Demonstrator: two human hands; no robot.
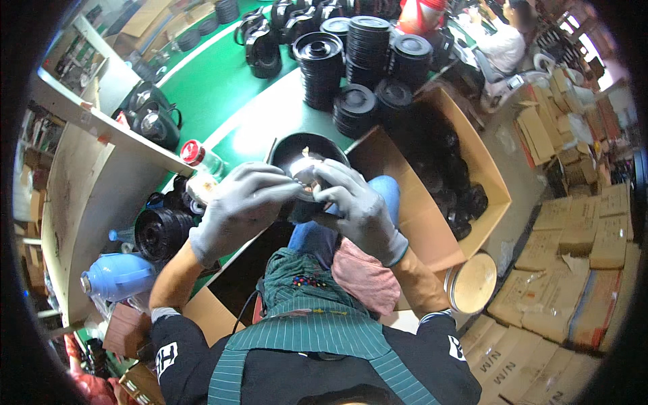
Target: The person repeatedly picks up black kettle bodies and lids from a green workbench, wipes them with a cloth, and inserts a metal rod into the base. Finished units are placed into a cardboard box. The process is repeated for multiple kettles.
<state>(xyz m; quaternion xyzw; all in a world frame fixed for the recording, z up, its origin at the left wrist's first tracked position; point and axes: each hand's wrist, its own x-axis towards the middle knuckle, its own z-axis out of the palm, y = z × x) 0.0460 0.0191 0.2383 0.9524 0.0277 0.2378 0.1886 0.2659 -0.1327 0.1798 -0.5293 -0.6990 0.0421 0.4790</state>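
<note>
Both my hands wear grey gloves and meet in front of my lap. My left hand (246, 206) is closed, its fingertips pressed together at the side of a small silvery part with copper-coloured bits (307, 174). My right hand (358, 210) pinches the same part from the other side. Glare and the gloves hide its full shape. Just beyond and partly beneath the fingers sits a round, shiny black shell (333, 144) at the edge of the green table (260, 118). Left of my left hand stands a clear jar with a red lid (192, 152).
An open cardboard box (499, 196) of black parts stands at my right, near a round stool (472, 280). Stacks of black round parts (368, 50) and black handled housings (262, 52) occupy the table's far side. A blue thermos (120, 277) lies at left. Another person (503, 47) sits far right.
</note>
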